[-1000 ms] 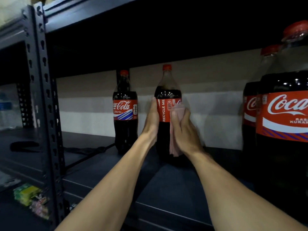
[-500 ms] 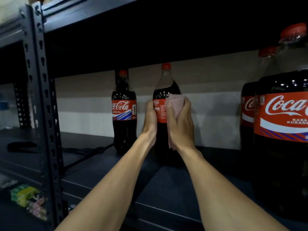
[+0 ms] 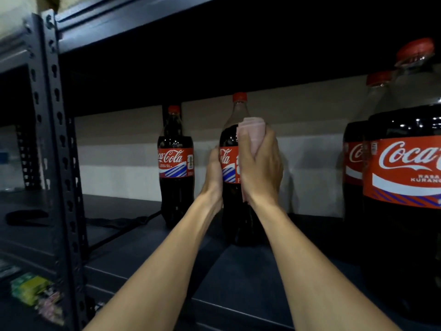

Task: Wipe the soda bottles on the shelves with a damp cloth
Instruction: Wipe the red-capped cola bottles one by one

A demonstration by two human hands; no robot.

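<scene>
cloth (image 3: pixel 253 131) risen onto bottle (image 3: pixel 228 139) shoulder | long axis vertical, cap up

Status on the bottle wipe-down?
Done: no bottle shows whether it was wiped. In hand: right hand holds pink cloth on middle bottle, upper body; left hand steadies it. To do: perhaps left bottle, near right bottle, far right bottle.

The dark metal shelf (image 3: pixel 238 278), with a perforated upright (image 3: pixel 59 139) at its left front, carries four standing cola bottles. The small bottle (image 3: pixel 176 182) stands back left and the middle bottle (image 3: pixel 232 218) just beside it. Well apart at the right, the front large bottle (image 3: pixel 403 211) partly hides the rear large bottle (image 3: pixel 353 163), and a dark cord (image 3: pixel 114 222) lies flat on the left.
</scene>
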